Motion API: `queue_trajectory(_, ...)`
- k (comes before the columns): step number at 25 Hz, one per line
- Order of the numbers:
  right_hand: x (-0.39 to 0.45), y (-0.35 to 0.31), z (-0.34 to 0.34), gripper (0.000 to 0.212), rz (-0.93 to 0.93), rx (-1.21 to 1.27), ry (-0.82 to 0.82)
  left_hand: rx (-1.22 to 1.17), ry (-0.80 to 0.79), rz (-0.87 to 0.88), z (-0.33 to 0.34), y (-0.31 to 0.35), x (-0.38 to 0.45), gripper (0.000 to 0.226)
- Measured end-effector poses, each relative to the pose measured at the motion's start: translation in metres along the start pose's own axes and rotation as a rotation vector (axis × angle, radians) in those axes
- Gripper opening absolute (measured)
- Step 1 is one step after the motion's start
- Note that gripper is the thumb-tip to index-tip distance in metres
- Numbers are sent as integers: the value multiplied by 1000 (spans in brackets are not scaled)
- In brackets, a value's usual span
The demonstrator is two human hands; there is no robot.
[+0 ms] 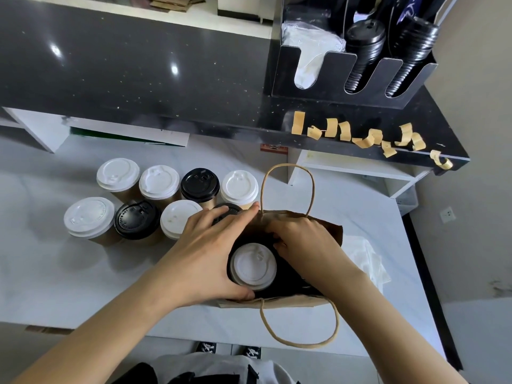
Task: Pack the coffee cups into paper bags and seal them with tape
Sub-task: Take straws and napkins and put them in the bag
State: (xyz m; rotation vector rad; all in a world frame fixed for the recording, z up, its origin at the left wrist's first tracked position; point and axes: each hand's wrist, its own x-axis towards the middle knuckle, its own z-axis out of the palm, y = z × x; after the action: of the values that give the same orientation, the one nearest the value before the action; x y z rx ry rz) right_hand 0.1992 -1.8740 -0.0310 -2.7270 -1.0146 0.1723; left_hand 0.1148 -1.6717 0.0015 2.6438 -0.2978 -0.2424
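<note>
so far one white-lidded cup (253, 266) is seated in the paper bag (331, 231), whose mouth is spread by the left grip (206, 253), fingers straight; right grip (297, 236) unclear. eight cups (117, 176) beside it and tape strips (343, 131) beyond are untouched.

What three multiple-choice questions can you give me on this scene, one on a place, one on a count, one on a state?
1. Where are the tape strips?
A) in the bag
B) on the black counter's edge
C) on the lids

2. How many black-lidded cups stand outside the bag?
A) one
B) three
C) six

3. The bag is:
A) taped shut
B) lying flat, empty
C) open, with a white-lidded cup inside

Answers:
1 B: the strips hang along the counter's edge.
2 B: one stands in the back row and two in the front, one of them partly under the left hand.
3 C: its mouth gapes and the white lid shows within.
</note>
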Motion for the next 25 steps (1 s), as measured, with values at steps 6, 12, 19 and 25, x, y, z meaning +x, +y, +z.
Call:
queue_trajectory(6,-14,1,-17,30,67,173,63,-11,28,24,1,1,2,120)
queue_trajectory(12,-50,15,-42,16,228,484,261,-67,43,6,7,-2,6,106)
queue_trajectory(19,-89,59,-45,16,499,595,528,-122,39,6,13,-11,6,113)
queue_trajectory(25,-104,101,12,14,816,474,546,-139,23,33,11,-15,6,116)
